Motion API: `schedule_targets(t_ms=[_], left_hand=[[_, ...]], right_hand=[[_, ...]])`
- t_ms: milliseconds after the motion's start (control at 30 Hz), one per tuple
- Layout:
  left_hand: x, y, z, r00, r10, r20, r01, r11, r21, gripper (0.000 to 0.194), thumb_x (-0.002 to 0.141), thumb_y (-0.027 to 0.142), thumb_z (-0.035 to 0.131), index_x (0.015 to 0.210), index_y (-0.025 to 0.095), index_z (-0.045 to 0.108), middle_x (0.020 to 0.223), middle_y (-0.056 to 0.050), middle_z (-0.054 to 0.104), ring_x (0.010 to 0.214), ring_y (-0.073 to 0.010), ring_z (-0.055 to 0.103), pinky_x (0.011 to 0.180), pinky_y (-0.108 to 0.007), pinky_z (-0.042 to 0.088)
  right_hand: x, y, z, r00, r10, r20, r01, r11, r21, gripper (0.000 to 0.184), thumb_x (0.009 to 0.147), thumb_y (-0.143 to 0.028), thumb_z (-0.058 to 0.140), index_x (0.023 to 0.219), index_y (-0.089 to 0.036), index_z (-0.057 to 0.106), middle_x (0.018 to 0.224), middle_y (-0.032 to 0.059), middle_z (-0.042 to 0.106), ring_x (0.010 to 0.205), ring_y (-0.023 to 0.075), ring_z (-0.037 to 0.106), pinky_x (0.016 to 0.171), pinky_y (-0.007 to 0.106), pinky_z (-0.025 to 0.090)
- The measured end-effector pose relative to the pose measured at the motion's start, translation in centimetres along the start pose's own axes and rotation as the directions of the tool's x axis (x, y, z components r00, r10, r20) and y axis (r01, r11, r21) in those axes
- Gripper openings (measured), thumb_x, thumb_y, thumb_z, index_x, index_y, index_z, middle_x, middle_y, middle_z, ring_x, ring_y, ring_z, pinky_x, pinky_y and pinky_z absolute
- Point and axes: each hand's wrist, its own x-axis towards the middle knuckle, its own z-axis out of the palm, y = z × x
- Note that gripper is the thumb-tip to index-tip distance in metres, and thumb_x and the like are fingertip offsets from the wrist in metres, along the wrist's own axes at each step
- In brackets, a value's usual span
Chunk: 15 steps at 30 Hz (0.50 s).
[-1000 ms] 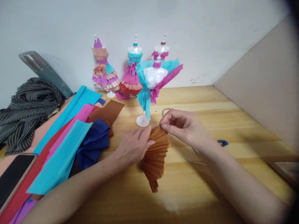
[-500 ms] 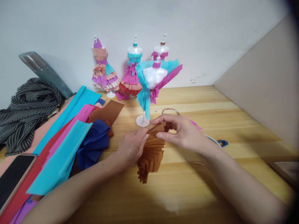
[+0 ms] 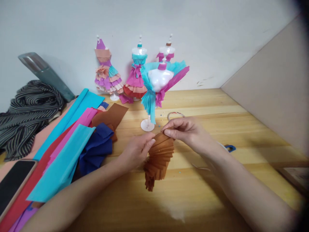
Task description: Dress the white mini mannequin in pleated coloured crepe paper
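A pleated piece of brown crepe paper (image 3: 159, 158) hangs fanned out between my hands above the table. My left hand (image 3: 138, 149) pinches its upper left edge between thumb and fingers. The top right corner is pinched by my right hand (image 3: 183, 130), thumb against forefinger. Just beyond my hands stands a small white mannequin (image 3: 160, 79) on a round base, wrapped in turquoise (image 3: 148, 100) and magenta (image 3: 172, 80) paper. The pleats spread toward the bottom, where the paper bunches up.
Three dressed mannequins stand by the wall, one in a layered dress (image 3: 108, 77). Left lie coloured paper sheets (image 3: 62, 158), crumpled blue paper (image 3: 96, 148), brown paper (image 3: 113, 116), a phone (image 3: 15, 183), a striped cloth (image 3: 36, 103) and a bottle (image 3: 47, 75). Right are a tape roll (image 3: 176, 114) and blue-handled scissors (image 3: 230, 148).
My right hand's fingers have closed into a tighter pinch on the paper's top edge. The brown paper has turned slightly, its pleats now fanned wider toward the right.
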Motion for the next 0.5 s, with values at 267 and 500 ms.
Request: schedule_targets(t_ms=[267,500], left_hand=[[0.07,-0.75,0.15,0.992,-0.109,0.057,0.122,0.923,-0.365,0.037,0.093,0.045,0.039,0.082,0.017,0.059,0.072,-0.001,0.056,0.080,-0.0179,0.055,0.074,-0.029,0.044],[0.00,-0.16,0.16,1.000,-0.011,0.004,0.011,0.990,-0.143,0.029,0.091,0.031,0.044,0.109,0.015,0.059,0.094,-0.006,0.066,0.085,-0.0190,0.059,0.077,-0.030,0.043]], right_hand=[[0.04,-0.09,-0.23,0.999,-0.034,0.038,0.036,0.998,-0.047,0.024,0.075,-0.040,0.068,0.077,-0.016,0.072,0.063,0.0013,0.060,0.058,0.0123,0.051,0.055,0.025,0.041],[0.39,0.39,-0.22,0.994,-0.050,0.092,0.052,0.999,-0.016,0.019,0.076,-0.035,0.066,0.077,-0.016,0.072,0.063,0.0004,0.062,0.056,0.0109,0.052,0.054,0.024,0.043]])
